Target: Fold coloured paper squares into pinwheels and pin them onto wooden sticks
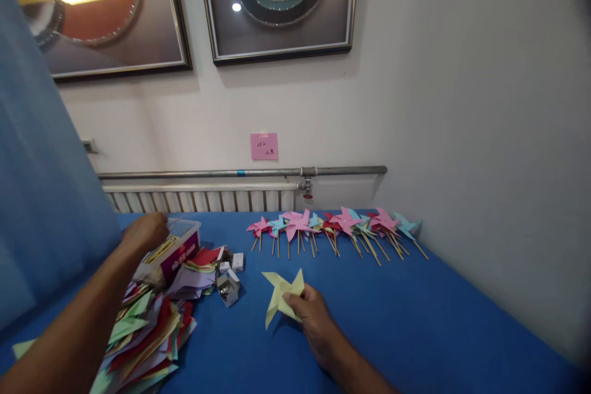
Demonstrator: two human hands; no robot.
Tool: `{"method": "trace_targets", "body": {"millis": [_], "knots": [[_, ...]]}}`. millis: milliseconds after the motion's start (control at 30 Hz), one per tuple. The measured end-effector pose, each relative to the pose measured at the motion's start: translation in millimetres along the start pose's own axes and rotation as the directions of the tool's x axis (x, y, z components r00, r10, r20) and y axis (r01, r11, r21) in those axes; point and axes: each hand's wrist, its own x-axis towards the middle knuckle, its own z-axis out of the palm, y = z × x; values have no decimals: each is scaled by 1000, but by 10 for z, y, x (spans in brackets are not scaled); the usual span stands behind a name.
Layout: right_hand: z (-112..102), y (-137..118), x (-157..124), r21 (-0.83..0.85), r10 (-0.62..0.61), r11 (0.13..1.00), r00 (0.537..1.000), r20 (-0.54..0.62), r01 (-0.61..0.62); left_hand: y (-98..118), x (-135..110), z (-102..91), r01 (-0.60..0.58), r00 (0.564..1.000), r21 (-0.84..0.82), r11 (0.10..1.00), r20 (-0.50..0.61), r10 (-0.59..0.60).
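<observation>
My right hand [314,314] pinches a pale yellow paper pinwheel [279,297] between thumb and fingers, just above the blue table. The pinwheel's blades are folded in, and no stick shows on it. My left hand [146,234] is at a clear plastic box [187,246] that contains thin wooden sticks [164,247]. Its fingers are curled downward and mostly hidden behind the back of the hand, so what they grip cannot be made out.
Coloured paper pieces [148,345] are heaped at the left, with purple and red sheets [191,280] beside the box. Small open cartons [228,288] hold tiny shiny parts. Finished pinwheels [344,221] on sticks lie along the back edge. A blue curtain [46,166] hangs at left.
</observation>
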Motion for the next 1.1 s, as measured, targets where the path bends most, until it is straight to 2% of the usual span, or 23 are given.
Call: {"method": "trace_targets", "body": {"millis": [67, 100, 167, 267, 333, 400, 467, 600, 700, 800, 967, 1100], "knots": [[-4, 9, 14, -3, 14, 1000, 1000, -26, -15, 175, -247, 70, -18, 999, -3, 1000, 30, 18], [-10, 21, 29, -5, 22, 1000, 999, -37, -22, 286, -406, 162, -37, 998, -70, 997, 39, 40], [-26, 51, 65, -2, 46, 999, 997, -65, -46, 526, -756, 444, -91, 988, -210, 973, 100, 114], [-65, 88, 110, 18, 49, 999, 995, -82, -47, 831, -1230, 951, -29, 963, -352, 935, 240, 121], [-100, 92, 137, 30, 17, 999, 995, -96, -14, 952, -1454, 1213, -38, 956, -379, 925, 255, 144], [-138, 75, 168, 43, 4, 999, 988, -156, 3, 1018, -1607, 1356, -62, 959, -381, 923, 232, 160], [-175, 37, 193, 51, -8, 999, 979, -204, 18, 1064, -1706, 1392, -82, 952, -340, 937, 251, 174], [-211, -64, 181, 56, -27, 998, 976, -218, 40, 1164, -1808, 1311, -140, 941, -263, 954, 265, 211], [-202, -116, 144, 62, -17, 998, 974, -226, 32, 1214, -1832, 1255, -160, 932, -297, 941, 268, 243], [-197, -136, 140, 97, 18, 995, 971, -238, 5, 1215, -1824, 1253, -102, 916, -403, 910, 320, 244], [-231, -138, 185, 131, 55, 991, 967, -249, -22, 1174, -1797, 1322, 57, 787, -613, 788, 513, 343], [-261, -153, 197, 132, 28, 991, 968, -249, 5, 1168, -1821, 1378, 240, 691, -623, 745, 649, 320]]}}
